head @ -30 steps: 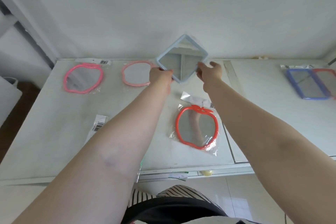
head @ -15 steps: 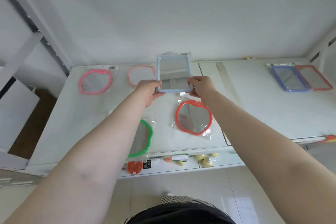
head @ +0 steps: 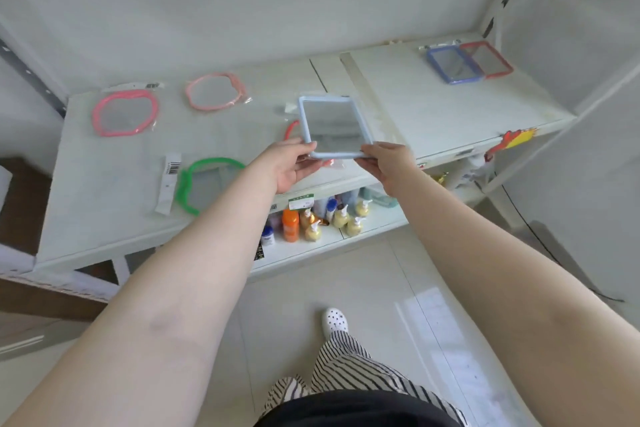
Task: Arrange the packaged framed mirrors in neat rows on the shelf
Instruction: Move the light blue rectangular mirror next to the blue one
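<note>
The person stands at a white shelf (head: 433, 107) with both arms stretched forward, holding a light blue rectangular mirror (head: 333, 126) above the shelf's front part. The left hand (head: 289, 165) grips its near left corner, fingers underneath and thumb along the frame; the right hand (head: 388, 163) pinches the near right corner. The two hands sit apart, one at each end of the mirror's near edge, and the mirror tilts up away from them.

Partly hidden under it lies a red-framed mirror (head: 290, 128) (only a sliver of red frame shows). On the left of the shelf lie a pink mirror (head: 124, 113) and, just beside it to the right, a pale pink mirror (head: 214, 91), both near the back wall. Closer to the front edge is a green mirror (head: 204, 184) in its clear wrapper, half covered by the left forearm. Far to the right, near the back corner, a blue rectangular mirror (head: 452, 64) and a red rectangular mirror (head: 490, 59) lie touching side by side.

On the lower shelf stand pump bottles (head: 341, 217) and an orange bottle (head: 290, 225).
</note>
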The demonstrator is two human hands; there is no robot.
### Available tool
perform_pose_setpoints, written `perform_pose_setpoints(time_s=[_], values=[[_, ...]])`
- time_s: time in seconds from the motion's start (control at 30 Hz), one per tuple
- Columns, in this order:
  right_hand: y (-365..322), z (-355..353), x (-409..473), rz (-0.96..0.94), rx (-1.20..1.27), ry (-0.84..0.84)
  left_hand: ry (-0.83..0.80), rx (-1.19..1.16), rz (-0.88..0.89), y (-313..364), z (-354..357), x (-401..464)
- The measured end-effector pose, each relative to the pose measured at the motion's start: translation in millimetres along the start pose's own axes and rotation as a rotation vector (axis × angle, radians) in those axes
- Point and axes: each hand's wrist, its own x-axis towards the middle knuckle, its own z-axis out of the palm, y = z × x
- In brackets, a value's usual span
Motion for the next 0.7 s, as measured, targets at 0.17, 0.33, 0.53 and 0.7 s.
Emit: perform_pose_setpoints(time_s=[0.17,0.33,0.53,0.7], values=[[-1,-66,-16,0.010,-0.047,0.056,-0.024,0.065,0.012,-34,47,-15],[-12,-139,-22,-0.047,-0.096,0.132,0.063,0.072,0.046,-77,112,-12],[-33,-255,-15,-0.027,-0.156,0.197,0.124,0.064,0.046,-147,218,1],[-54,-332,0,-0.013,-0.142,0.224,0.122,0.035,0.032,-187,293,8]])
